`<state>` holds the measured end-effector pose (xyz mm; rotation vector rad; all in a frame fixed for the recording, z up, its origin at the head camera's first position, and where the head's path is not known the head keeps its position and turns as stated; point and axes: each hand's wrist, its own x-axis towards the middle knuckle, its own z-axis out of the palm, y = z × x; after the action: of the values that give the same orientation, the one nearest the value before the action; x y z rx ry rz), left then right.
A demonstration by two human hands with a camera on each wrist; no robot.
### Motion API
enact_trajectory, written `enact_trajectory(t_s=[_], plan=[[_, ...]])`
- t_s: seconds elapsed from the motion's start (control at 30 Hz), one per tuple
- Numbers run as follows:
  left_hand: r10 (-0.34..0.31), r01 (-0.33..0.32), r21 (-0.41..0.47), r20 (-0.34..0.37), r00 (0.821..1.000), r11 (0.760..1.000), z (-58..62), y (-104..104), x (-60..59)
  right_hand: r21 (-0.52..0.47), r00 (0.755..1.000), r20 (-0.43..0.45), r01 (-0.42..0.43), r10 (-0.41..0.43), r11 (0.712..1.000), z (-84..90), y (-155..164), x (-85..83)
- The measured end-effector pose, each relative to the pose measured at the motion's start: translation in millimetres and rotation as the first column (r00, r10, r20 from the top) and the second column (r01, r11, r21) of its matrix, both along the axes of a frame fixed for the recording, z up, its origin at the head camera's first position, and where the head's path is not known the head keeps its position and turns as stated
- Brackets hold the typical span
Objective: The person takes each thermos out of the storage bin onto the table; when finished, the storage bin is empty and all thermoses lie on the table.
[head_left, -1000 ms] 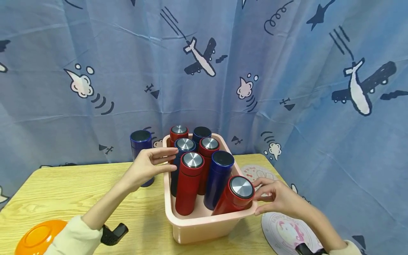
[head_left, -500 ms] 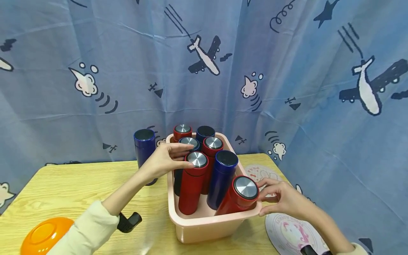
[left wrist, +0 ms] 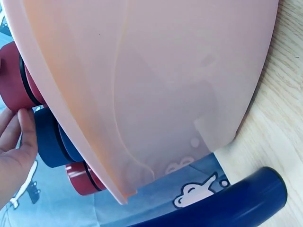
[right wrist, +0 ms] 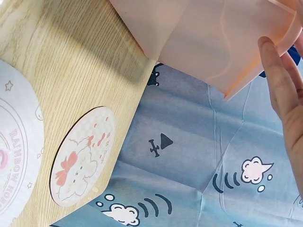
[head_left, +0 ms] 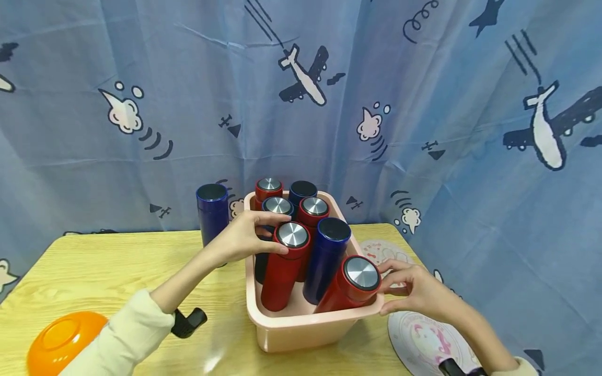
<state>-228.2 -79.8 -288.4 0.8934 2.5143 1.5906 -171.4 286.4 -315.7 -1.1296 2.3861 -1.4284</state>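
A pink bin [head_left: 301, 326] on the wooden table holds several red and blue bottles with steel lids. My left hand [head_left: 276, 234] reaches in from the left. Its fingers and thumb curl round the cap of the front upright red bottle [head_left: 284, 266]. In the left wrist view the fingers [left wrist: 19, 142] lie between that red cap [left wrist: 12, 90] and a blue bottle [left wrist: 47, 137]. My right hand [head_left: 388, 288] is at the bin's near right corner. There its fingers curl against the cap of a tilted red bottle [head_left: 350, 284], and its thumb [right wrist: 284, 90] presses the bin's rim [right wrist: 246, 71].
One open blue bottle [head_left: 211, 211] stands on the table left of the bin. An orange bowl [head_left: 61, 339] lies at the near left. Two round printed mats [head_left: 423, 339] [head_left: 381, 250] lie to the right near the table edge. A blue curtain hangs close behind.
My left hand moved right, from beside the bin to the front red bottle's cap, and closed round it. My right hand stayed at the tilted bottle.
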Motion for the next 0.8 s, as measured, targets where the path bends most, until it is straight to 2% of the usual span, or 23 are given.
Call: enact_trajectory(t_s=[0.13,0.27,0.37,0.5,0.8], plan=[[-0.024,0.024,0.028,0.017,1.000,0.999,-3.4,-1,0.5,0.015,1.000,0.009,-0.001,0.001,1.000,-1.2,-1,-0.8],[-0.093,0.084,0.105,0.084,0.992,0.991,-9.6,-1,-1.8,0.021,1.000,-0.003,-0.002,0.002,1.000,-1.8,-1,-0.8],[-0.115,0.098,0.133,0.130,0.985,0.986,-14.6,-1,-3.9,0.019,1.000,-0.004,-0.002,0.002,1.000,-1.6,-1,-1.1],[-0.115,0.100,0.116,0.135,0.984,0.988,-19.4,-1,-4.6,0.017,1.000,0.003,-0.010,0.010,1.000,-1.8,-1,-1.2],[-0.192,0.171,0.149,0.140,0.971,0.974,-22.6,5,-7.1,0.004,0.999,-0.029,-0.021,0.021,1.000,1.5,1,-1.2]])
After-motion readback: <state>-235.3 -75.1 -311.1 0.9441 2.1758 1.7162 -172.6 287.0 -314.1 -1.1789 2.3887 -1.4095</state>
